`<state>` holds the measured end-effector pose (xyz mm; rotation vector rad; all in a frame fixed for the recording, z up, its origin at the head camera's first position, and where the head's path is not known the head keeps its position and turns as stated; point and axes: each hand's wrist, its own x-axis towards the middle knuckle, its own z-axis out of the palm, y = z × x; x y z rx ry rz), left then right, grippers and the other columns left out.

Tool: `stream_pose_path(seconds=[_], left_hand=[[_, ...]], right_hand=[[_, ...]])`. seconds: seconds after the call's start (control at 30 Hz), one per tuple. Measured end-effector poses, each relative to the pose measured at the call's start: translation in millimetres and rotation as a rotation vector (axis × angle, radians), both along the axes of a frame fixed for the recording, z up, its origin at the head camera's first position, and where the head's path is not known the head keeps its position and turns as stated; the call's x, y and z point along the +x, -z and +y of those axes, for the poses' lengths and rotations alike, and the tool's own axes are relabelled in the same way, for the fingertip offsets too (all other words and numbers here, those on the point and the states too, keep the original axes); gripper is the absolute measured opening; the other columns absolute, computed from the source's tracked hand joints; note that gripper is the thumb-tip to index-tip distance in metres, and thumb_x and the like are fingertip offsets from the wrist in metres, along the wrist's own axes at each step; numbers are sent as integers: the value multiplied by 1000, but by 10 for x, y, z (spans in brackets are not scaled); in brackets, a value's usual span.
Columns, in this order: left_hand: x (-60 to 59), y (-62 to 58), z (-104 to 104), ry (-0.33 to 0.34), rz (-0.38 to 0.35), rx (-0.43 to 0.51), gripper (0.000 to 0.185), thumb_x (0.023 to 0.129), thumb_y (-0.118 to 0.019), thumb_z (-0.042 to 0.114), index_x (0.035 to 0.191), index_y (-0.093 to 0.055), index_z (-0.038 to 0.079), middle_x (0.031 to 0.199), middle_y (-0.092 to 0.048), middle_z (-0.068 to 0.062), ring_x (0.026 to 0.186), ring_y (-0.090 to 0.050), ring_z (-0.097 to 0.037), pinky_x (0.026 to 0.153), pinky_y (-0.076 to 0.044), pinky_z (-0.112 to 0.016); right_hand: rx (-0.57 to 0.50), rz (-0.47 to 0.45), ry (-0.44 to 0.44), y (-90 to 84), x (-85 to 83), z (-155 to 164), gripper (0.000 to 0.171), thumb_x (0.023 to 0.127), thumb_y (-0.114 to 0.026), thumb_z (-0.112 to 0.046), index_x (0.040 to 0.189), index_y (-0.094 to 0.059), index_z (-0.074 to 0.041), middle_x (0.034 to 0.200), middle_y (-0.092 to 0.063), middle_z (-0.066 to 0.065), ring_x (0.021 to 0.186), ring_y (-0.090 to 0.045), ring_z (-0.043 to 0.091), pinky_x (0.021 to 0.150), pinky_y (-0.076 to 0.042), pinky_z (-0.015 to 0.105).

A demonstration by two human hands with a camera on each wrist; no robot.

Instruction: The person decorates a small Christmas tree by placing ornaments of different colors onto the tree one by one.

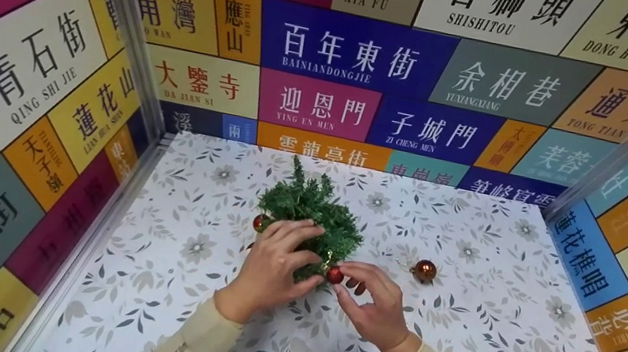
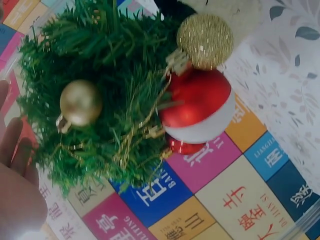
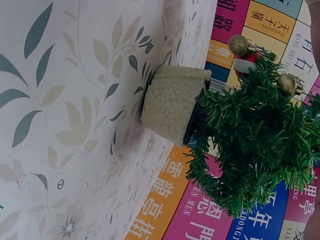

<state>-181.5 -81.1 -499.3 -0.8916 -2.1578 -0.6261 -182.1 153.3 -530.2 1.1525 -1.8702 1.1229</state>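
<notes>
A small green Christmas tree (image 1: 308, 210) stands on the floral tabletop (image 1: 491, 330). My left hand (image 1: 308, 257) grips its near branches, fingers curled into the needles. My right hand (image 1: 344, 279) pinches a red ball ornament (image 1: 334, 275) at the tree's lower front edge. Another red ball (image 1: 260, 222) hangs on the tree's left side. In the left wrist view the tree (image 2: 100, 85) carries a gold ball (image 2: 80, 102), a red ball with a white band (image 2: 197, 107) and a gold glitter ball (image 2: 205, 40). The right wrist view shows the tree (image 3: 255, 140) on its cream fabric-wrapped base (image 3: 172, 102).
A loose copper-red ball (image 1: 424, 271) lies on the table to the right of the tree. Walls covered in coloured street-name signs (image 1: 353, 50) close in the table at the left, back and right. Metal corner posts (image 1: 123, 26) stand at the back corners.
</notes>
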Motion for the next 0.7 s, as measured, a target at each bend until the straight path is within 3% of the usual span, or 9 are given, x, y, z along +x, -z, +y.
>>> stream_pose_path(seconds=[0.23,0.37,0.5,0.7], left_hand=[[19,1,42,-7,0,13,6,83,-77,24,84,-78,18,132,-62,-5,128,-52,-26,107,-37,-48],[23,-8,9,-16,15,28,3,80,-78,17,82,-77,16,129,-64,-6,125,-54,-28,105,-38,-48],[28,-29,-27,-31,34,38,2,79,-78,15,80,-76,16,126,-65,-6,123,-55,-28,104,-39,-47],[31,-37,-23,-10,29,38,5,82,-73,17,78,-74,16,121,-67,-6,119,-58,-27,102,-41,-49]], right_hand=[[-15,23,-25,-20,-21,-27,32,83,-78,-3,113,-69,3,109,-69,17,73,-64,18,55,-49,24],[-25,-14,-23,-51,38,-52,36,77,-78,5,111,-69,4,108,-69,17,70,-62,20,53,-49,27],[-21,-127,-35,-91,161,-88,39,73,-74,12,110,-67,5,103,-67,14,64,-59,21,51,-50,33],[17,-331,-63,-70,272,-118,33,81,-68,12,112,-65,3,100,-66,8,69,-58,17,53,-52,35]])
